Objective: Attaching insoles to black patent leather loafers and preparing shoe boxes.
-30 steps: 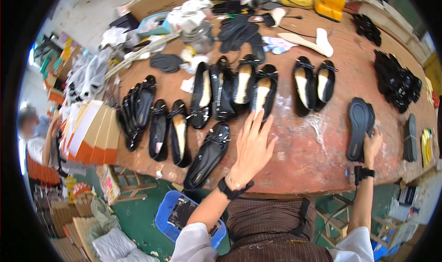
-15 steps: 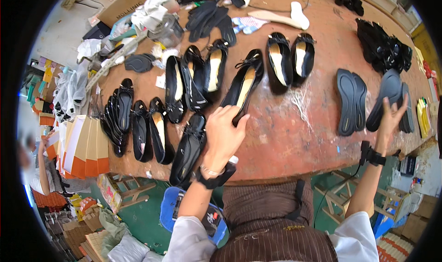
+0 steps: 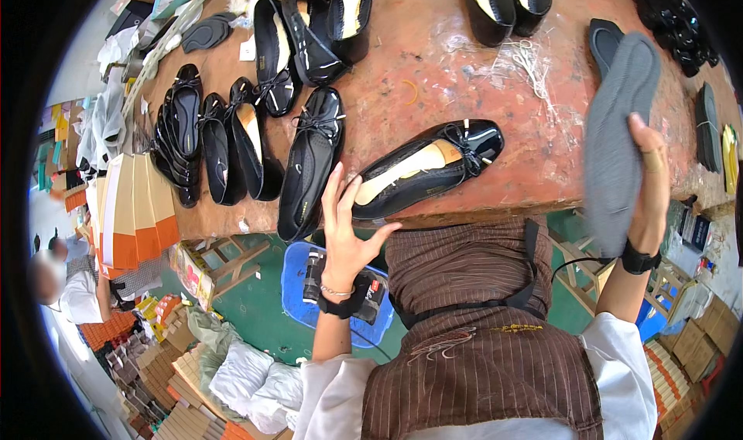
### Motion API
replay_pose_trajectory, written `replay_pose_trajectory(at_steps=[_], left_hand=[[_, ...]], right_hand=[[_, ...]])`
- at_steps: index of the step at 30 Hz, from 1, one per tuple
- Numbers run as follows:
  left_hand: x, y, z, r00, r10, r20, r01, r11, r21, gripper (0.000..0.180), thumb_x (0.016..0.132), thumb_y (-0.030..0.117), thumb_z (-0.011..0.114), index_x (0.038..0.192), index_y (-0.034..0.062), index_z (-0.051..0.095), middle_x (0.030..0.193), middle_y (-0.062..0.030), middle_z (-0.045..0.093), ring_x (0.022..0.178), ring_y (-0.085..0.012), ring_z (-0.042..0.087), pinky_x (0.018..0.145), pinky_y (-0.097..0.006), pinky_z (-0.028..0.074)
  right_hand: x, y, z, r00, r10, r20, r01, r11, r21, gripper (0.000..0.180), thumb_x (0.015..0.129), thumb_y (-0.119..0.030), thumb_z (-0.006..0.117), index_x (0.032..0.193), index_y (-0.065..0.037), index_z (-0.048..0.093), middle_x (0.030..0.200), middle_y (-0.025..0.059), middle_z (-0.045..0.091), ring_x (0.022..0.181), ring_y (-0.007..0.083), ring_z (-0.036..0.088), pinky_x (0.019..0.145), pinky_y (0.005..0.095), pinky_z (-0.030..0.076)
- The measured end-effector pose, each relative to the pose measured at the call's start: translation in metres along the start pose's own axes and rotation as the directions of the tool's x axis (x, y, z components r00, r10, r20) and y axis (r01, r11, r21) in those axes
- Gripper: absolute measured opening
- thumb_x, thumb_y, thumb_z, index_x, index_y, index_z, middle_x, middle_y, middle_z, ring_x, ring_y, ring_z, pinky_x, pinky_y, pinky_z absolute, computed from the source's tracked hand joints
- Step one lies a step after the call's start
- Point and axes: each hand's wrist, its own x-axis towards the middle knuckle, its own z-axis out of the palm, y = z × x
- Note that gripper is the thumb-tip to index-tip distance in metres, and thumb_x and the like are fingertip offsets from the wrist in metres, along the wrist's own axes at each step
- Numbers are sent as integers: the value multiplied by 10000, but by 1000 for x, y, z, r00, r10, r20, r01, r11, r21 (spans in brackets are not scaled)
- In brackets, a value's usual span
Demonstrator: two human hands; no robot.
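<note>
A dark grey insole (image 3: 617,138) is gripped along its edge in my right hand (image 3: 652,177), raised over the table's right side. Its lower end looks blurred by motion. My left hand (image 3: 346,235) has its fingers spread at the table's front edge. Its fingertips are at the heel of a glossy black bow flat (image 3: 433,165), which lies aslant with its toe to the right and a pale inside showing. Whether they touch it I cannot tell. Just left of that hand stands another black flat (image 3: 312,161), with a dark insole inside.
More black flats (image 3: 263,142) stand in rows at the left, and a pair (image 3: 495,6) at the far middle. Loose white threads (image 3: 532,72) lie on the table. Another insole (image 3: 604,45) is behind the held one. A blue bin (image 3: 298,304) stands below the front edge.
My right hand has lifted the insole off the table and brought it nearer. The bow flat now lies turned sideways near the front edge, and my left hand has opened. The view has tilted down.
</note>
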Motion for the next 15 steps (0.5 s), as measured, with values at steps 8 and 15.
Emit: replay_pose_trajectory(at_steps=[8, 15], left_hand=[[-10, -22, 35, 980, -28, -195, -22, 968, -250, 1341, 666, 557, 865, 1554, 10, 22, 1513, -286, 308, 1394, -415, 367, 1171, -513, 286], [-7, -21, 34, 983, -31, -184, -17, 967, -254, 1403, 717, 550, 829, 1538, 45, -191, 1500, -292, 308, 1388, -446, 363, 1167, -545, 265]], right_hand=[[-7, 24, 63, 792, -369, 487, 460, 885, -78, 576, 933, -114, 509, 1483, -7, 373, 1441, 160, 497, 1224, 239, 534, 1063, 366, 411], [-21, 65, 135, 165, -415, 895, 975, 208, -83, 492, 697, -208, 755, 1147, -26, 675, 1158, 120, 607, 1075, 275, 560, 921, 402, 460]])
